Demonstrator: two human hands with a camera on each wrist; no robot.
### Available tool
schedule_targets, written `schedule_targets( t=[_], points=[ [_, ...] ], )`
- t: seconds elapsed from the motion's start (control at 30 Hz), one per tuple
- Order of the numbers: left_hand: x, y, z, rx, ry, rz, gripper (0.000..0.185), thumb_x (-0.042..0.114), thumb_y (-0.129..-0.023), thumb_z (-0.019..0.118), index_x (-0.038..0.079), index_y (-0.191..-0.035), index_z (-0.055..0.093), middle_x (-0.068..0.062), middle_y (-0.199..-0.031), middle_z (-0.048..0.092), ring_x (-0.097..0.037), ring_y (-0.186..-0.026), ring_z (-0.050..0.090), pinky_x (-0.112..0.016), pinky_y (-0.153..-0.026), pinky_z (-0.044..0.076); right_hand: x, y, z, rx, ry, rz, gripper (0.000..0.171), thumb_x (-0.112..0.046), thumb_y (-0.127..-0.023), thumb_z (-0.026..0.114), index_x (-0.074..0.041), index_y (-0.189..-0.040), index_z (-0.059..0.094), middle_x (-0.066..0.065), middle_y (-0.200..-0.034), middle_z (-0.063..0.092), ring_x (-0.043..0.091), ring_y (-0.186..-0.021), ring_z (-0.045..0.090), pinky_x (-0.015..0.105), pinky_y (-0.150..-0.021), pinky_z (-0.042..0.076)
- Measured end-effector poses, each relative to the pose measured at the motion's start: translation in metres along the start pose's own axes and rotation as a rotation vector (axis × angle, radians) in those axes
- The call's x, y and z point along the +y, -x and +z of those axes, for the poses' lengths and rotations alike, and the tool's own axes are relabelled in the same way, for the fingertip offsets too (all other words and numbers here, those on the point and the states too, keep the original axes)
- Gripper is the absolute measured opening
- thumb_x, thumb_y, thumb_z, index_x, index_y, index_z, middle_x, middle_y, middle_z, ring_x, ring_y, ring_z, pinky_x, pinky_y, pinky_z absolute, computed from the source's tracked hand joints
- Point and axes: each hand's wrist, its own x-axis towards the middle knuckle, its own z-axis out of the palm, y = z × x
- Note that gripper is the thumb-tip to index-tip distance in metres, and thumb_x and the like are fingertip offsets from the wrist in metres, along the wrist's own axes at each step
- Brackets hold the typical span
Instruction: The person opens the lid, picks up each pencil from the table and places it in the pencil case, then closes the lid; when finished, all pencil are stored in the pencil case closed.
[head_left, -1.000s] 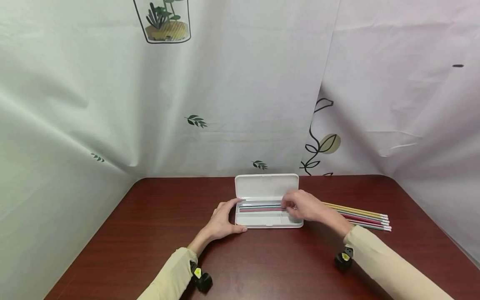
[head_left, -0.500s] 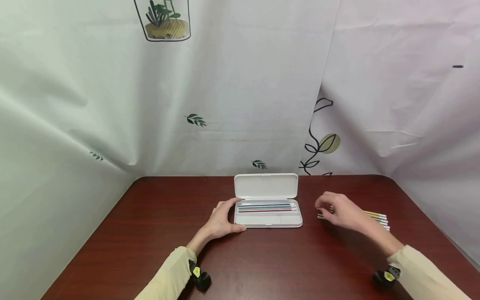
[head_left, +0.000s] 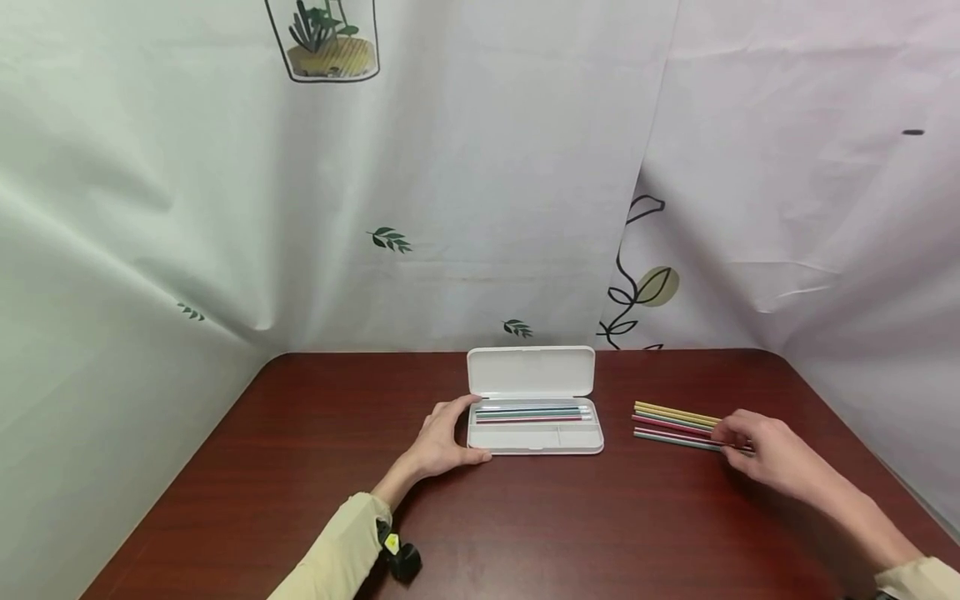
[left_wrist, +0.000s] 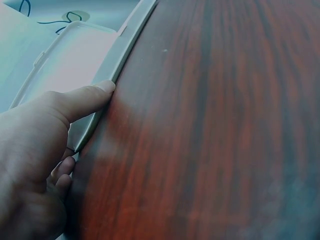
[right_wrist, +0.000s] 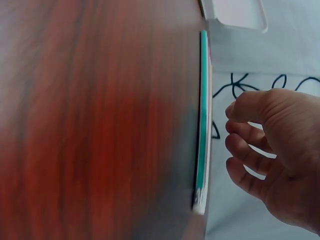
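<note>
A white pencil case (head_left: 517, 437) lies on the table with its lid raised at the back. Several coloured pencils (head_left: 528, 414) lie side by side in its long rear compartment; the smaller front compartments hold nothing visible. My left hand (head_left: 438, 446) holds the case's left end, thumb against the front edge and fingers at the back corner. Beyond the case's right end lies a row of loose pencils (head_left: 667, 422) in yellow, red and green. Over their eraser ends hovers my right hand (head_left: 780, 457), fingers loosely bent. In the right wrist view nothing shows between its fingers.
The dark red-brown table (head_left: 570, 517) ends at a back edge just behind the raised lid. A pale fabric backdrop (head_left: 487, 183) with printed plants rises behind it and along both sides.
The right hand has moved from over the case out right to the loose pencils' eraser ends. The pencils in the case now lie uncovered. The left hand has stayed on the case.
</note>
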Motion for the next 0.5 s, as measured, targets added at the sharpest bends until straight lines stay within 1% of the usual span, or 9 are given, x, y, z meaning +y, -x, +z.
schedule_targets(
  t=[0.1,0.27,0.5],
  points=[
    [0.000,0.000,0.000,0.000,0.001,-0.002,0.086,0.042,-0.060,0.081,0.019,-0.133,0.043,-0.004,-0.125,0.047,-0.025,-0.115,0.035,-0.047,-0.090,0.027,0.002,0.007,-0.002,0.004,0.030,0.017,0.035,0.004,-0.058,0.076,-0.021,-0.078,0.061,-0.016,-0.077,0.052,0.001,-0.064,0.046,0.018,-0.055,0.037],
    [0.000,0.001,0.000,0.001,0.004,-0.003,0.085,0.042,-0.060,0.081,0.019,-0.132,0.043,-0.004,-0.125,0.047,-0.026,-0.115,0.035,-0.048,-0.090,0.028,0.005,0.014,-0.003,0.006,0.064,0.028,0.035,0.003,-0.057,0.077,-0.021,-0.078,0.062,-0.017,-0.078,0.052,0.002,-0.065,0.049,0.024,-0.056,0.041],
    [0.000,0.000,-0.001,-0.001,0.005,-0.004,0.085,0.042,-0.060,0.081,0.019,-0.132,0.043,-0.004,-0.125,0.047,-0.026,-0.115,0.035,-0.047,-0.090,0.028,0.009,0.018,-0.004,-0.001,0.083,0.047,0.035,0.003,-0.057,0.077,-0.021,-0.078,0.062,-0.015,-0.079,0.052,0.003,-0.065,0.047,0.026,-0.055,0.040]
  ],
)
